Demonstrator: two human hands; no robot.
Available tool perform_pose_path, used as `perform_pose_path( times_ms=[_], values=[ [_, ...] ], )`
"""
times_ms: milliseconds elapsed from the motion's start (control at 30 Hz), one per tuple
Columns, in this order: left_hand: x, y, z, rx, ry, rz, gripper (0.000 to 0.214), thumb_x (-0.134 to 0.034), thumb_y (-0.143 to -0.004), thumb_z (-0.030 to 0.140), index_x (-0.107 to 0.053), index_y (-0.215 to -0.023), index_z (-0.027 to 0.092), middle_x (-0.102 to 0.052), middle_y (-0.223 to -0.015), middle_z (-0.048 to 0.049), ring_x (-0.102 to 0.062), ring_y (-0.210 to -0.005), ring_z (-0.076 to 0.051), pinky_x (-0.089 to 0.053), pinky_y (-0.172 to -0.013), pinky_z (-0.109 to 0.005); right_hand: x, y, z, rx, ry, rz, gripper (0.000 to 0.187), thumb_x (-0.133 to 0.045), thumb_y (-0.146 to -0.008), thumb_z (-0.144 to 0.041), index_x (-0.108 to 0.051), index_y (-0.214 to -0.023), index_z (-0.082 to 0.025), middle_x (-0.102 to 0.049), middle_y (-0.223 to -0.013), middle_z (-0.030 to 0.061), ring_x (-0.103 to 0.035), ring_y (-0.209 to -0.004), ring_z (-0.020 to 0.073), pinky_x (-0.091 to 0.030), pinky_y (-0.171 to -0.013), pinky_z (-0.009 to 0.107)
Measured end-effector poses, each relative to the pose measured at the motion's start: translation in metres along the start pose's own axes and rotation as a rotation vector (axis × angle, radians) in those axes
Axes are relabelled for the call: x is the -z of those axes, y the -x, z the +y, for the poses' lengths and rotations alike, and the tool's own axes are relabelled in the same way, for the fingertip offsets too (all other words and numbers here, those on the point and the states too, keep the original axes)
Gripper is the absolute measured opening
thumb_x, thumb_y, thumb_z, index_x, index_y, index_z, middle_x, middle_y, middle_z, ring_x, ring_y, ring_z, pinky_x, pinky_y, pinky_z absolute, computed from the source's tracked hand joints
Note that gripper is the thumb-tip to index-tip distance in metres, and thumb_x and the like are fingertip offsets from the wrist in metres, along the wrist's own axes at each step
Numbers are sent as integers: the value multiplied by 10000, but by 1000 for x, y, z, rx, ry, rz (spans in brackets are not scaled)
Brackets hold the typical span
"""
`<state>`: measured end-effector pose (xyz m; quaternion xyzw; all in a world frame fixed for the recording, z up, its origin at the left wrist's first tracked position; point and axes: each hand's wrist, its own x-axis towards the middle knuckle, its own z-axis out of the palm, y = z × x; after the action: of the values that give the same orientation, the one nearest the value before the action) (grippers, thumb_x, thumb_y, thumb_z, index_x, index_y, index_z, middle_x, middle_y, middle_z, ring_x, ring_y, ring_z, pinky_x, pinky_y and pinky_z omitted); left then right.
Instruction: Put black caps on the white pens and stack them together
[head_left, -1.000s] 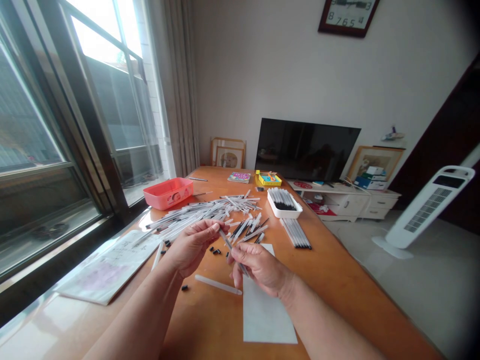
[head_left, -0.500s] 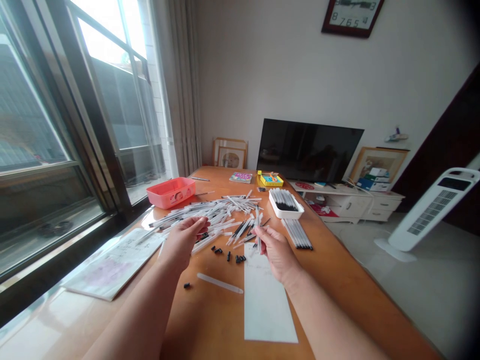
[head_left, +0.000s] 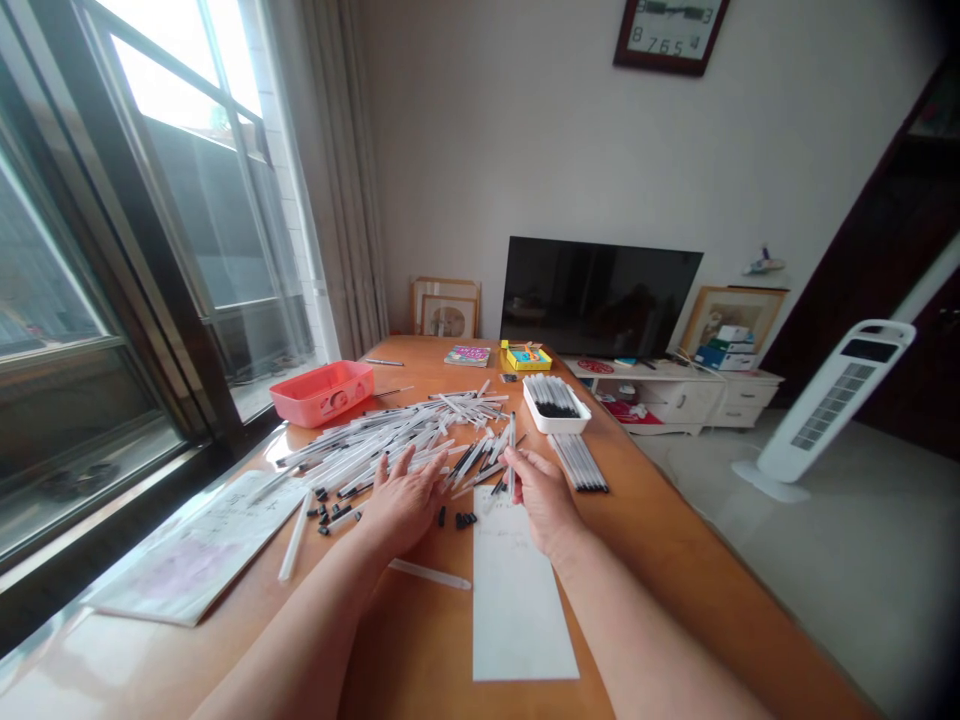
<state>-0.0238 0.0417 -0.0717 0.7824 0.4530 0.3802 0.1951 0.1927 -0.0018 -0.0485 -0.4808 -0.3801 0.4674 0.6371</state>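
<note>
Paper sheet point(head_left: 525, 620): overhung at its far end by the right hand.
Black caps point(head_left: 465, 520): best left unbrushed beside the fingers.
Left hand point(head_left: 409, 495): held palm down, fingers spread and loose; nothing is seen grasped.
Right hand point(head_left: 546, 500): turned inward, thumb pressed against fingers.
Clear pen point(head_left: 513, 430): pinched nearly upright in the right hand; a light, steady grip is advised.
Loose pile point(head_left: 397, 435): reached by left fingertips; pieces are best lifted singly from the desk point(head_left: 660, 590).

black television point(head_left: 600, 300) before pale wall point(head_left: 480, 130)
</note>
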Motion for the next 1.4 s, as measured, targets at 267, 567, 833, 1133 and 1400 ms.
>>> perform_pose_path(
  times_ms=[267,567,833,1133,1400],
  values=[
    [10,-1,13,-11,-395,-111,262,-516,-880,276,-753,-989,271,-696,-961,-96,-488,-1027,-320,-296,-1000,-473,-4,4,-6,10,2,23,404,-724,-767,-547,-673,-795,-148,-592,-615,-9,-380,-465,69,-275,-442,224],
    [12,-3,18,64,-563,-125,224,-503,-886,281,-724,-867,254,-701,-959,-89,-506,-993,-311,-326,-807,-402,-4,3,-3,32,14,4,373,-702,-799,-531,-667,-787,-160,-606,-638,-16,-408,-469,76,-292,-452,228],
    [18,-9,12,86,-247,51,259,-498,-897,271,-714,-1038,247,-732,-947,-79,-564,-927,-271,-367,-798,-353,-8,8,-5,84,21,-33,371,-698,-816,-537,-644,-780,-171,-592,-637,-31,-418,-480,73,-323,-470,226],
    [23,-6,28,452,840,109,320,-773,-750,392,-688,-964,170,-683,-830,-43,-597,-737,-148,-439,-701,-259,-18,20,-9,97,-83,-114,350,-743,-805,-498,-637,-910,-182,-675,-780,18,-639,-680,150,-542,-678,306],
    [22,-2,39,574,1129,-7,228,-815,-755,275,-658,-862,149,-715,-852,-76,-618,-693,-106,-485,-665,-206,-26,26,-9,96,-164,-121,328,-757,-814,-442,-609,-975,-197,-717,-957,58,-716,-912,227,-553,-875,410]
  ],
)
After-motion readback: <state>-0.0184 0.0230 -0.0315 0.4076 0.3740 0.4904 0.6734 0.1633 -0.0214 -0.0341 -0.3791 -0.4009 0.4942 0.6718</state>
